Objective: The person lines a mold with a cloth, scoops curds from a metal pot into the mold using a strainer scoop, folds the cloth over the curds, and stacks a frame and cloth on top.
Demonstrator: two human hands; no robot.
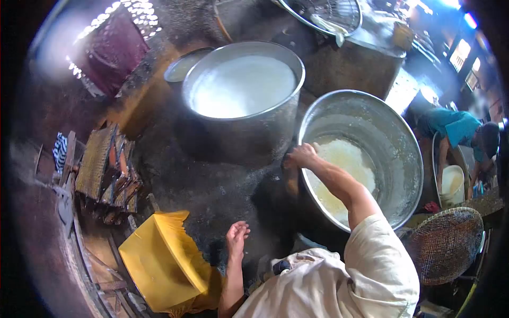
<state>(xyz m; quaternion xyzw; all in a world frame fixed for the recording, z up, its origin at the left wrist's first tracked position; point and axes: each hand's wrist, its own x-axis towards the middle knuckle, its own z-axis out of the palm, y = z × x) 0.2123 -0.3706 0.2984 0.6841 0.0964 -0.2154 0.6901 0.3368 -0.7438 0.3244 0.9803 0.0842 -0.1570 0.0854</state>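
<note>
My right hand (pixel 302 157) grips the left rim of a large metal pot (pixel 395 159), its fingers wrapped over the edge. The pot is tilted toward me, with pale yellowish-white liquid (pixel 344 164) pooled in its bottom. My left hand (pixel 237 237) hangs in the air over the dark floor, fingers loosely curled and nothing visible in it. To its left stands a boxy form draped in yellow cloth (pixel 159 259). Farther forward, a second big metal pot (pixel 238 114) is filled with a white, steaming or frothy liquid.
Stacked wooden-framed trays (pixel 101 164) are at the left, near a dark red cloth-covered block (pixel 114 53). A woven basket (pixel 445 246) leans at the right. A person in a teal shirt (pixel 450 127) bends over a tub with a white bucket (pixel 452 183). A wire strainer (pixel 328 13) lies at the top.
</note>
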